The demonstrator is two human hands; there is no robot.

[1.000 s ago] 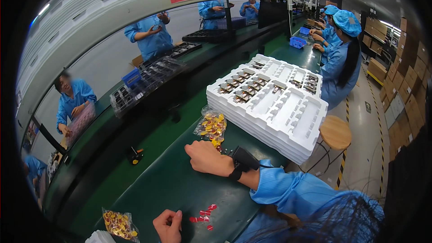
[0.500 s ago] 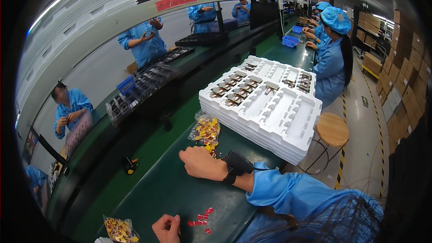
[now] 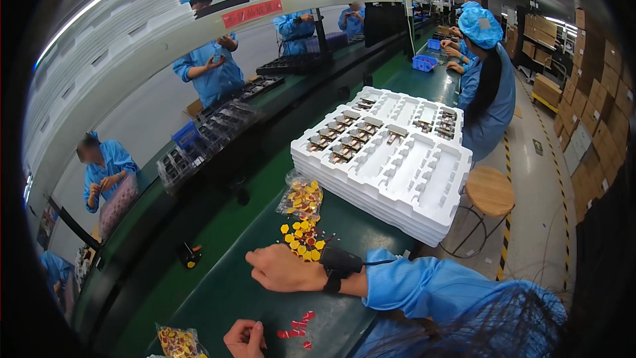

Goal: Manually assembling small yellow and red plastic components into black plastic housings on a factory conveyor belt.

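My right hand (image 3: 283, 269) is closed, palm down, low over the green bench, with its fingers curled under and whatever they hold hidden. It is just on the near side of a loose heap of small yellow and red pieces (image 3: 305, 240). Behind that heap lies a clear plastic bag (image 3: 301, 197) of the same pieces. At the lower edge my left hand (image 3: 244, 339) is closed, thumb against the curled fingers; I cannot make out anything in it. Several small red pieces (image 3: 298, 327) lie to its right. Another bag of yellow and red pieces (image 3: 180, 343) sits to its left.
A stack of white foam trays (image 3: 377, 159), the top one partly filled with small electronic parts, stands beyond my right arm. A wooden stool (image 3: 489, 190) is at the right. Co-workers in blue sit farther along the bench (image 3: 218, 298) and across the line.
My right hand has moved a little left and nearer to me, uncovering more of the yellow pieces. My left hand stays nearly in place.
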